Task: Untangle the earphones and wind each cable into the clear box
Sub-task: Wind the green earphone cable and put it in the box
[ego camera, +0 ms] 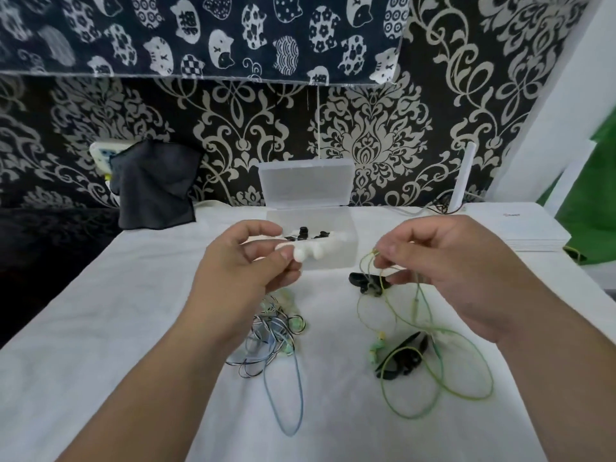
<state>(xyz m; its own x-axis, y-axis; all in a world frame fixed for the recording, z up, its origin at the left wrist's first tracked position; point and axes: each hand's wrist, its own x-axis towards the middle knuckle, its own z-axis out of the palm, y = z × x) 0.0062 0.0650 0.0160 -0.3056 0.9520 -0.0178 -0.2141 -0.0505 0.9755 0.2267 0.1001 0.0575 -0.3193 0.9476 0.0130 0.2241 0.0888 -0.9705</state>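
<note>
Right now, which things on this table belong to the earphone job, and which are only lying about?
For the job: green cable in the right hand; white piece in the left hand; blue and black tangle; clear box.
Lying about: dark cloth; paper stack; white stick.

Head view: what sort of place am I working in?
Probably a room in a home, not a workshop: a white cloth spread as the work surface, damask wallpaper right behind it, and a cat-print fabric hanging above.
</note>
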